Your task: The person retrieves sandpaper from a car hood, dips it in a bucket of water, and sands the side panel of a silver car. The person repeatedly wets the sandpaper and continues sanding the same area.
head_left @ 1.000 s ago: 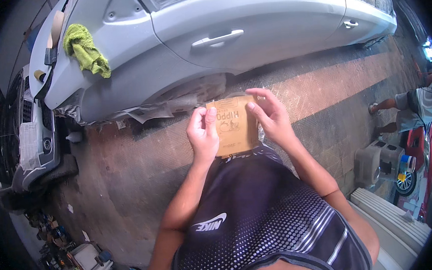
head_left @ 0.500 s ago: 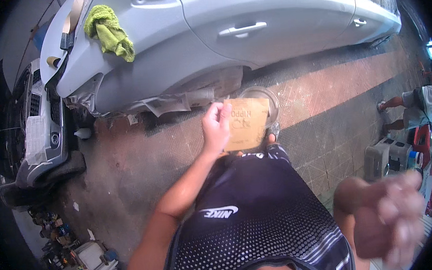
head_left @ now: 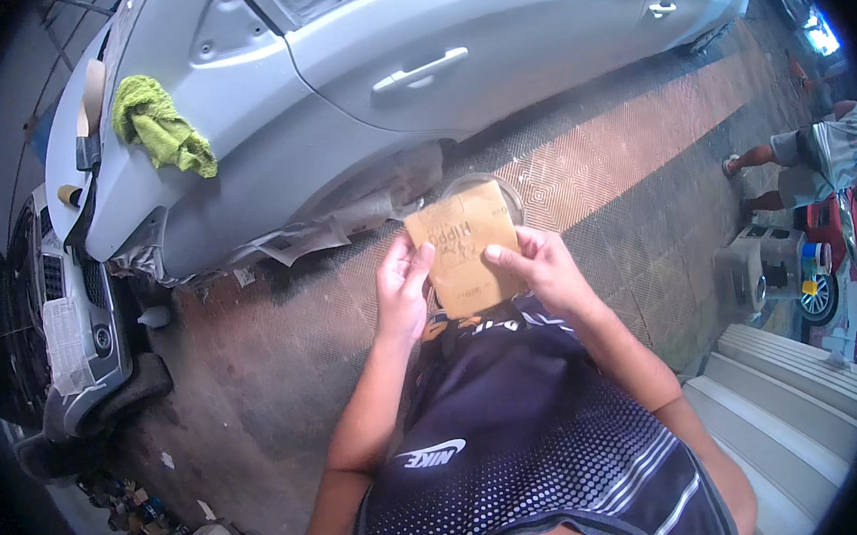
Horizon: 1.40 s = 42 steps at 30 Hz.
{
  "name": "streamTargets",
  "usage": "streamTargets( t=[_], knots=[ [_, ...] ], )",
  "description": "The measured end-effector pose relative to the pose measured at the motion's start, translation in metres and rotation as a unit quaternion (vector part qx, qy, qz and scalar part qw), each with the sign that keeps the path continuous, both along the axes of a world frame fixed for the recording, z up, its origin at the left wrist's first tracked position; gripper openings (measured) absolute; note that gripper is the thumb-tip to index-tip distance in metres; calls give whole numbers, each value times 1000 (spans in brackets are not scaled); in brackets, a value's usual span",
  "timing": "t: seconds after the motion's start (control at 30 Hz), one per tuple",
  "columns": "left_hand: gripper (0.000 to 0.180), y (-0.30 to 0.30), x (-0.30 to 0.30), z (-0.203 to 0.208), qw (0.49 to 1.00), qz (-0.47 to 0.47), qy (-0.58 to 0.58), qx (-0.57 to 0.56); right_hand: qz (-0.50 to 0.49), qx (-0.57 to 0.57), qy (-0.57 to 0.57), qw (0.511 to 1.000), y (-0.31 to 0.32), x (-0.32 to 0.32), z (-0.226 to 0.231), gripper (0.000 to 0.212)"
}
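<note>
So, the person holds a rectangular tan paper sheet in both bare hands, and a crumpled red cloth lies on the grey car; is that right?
No: the head view shows the crumpled cloth on the grey car is yellow-green, not red. The left hand and right hand do hold the rectangular tan paper sheet.

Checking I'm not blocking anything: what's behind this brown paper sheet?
Past the brown paper sheet, a round rim shows at upper right, patterned floor beyond. The sheet covers most of that object; I can't identify it.
</note>
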<state>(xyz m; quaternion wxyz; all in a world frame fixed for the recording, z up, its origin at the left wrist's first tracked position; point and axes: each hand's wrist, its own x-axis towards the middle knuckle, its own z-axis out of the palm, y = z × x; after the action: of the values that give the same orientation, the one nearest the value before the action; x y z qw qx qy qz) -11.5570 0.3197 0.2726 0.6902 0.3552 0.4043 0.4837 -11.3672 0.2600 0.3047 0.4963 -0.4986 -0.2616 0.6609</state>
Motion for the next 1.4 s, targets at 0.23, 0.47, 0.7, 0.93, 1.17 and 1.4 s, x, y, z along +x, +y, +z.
streamTargets(
  t=[0.23,0.47,0.7,0.93,1.17,1.4],
  knots=[
    [19,8,51,-18,990,-24,128,47,-2,-9,19,1000,11,60,-32,28],
    [19,-3,86,-20,980,-87,177,-30,42,-64,13,997,6,111,-48,28],
    [18,-10,67,-33,982,-8,181,-54,143,-55,42,987,21,114,-86,28],
    [16,34,28,-42,980,1,198,1,-10,-11,-43,999,43,50,-65,22],
    [16,152,-124,-12,953,248,159,67,-111,12,-30,993,88,-14,-72,24],
    [31,340,-365,89,863,448,20,231,-203,22,-33,978,117,-72,-71,26]
  ],
)
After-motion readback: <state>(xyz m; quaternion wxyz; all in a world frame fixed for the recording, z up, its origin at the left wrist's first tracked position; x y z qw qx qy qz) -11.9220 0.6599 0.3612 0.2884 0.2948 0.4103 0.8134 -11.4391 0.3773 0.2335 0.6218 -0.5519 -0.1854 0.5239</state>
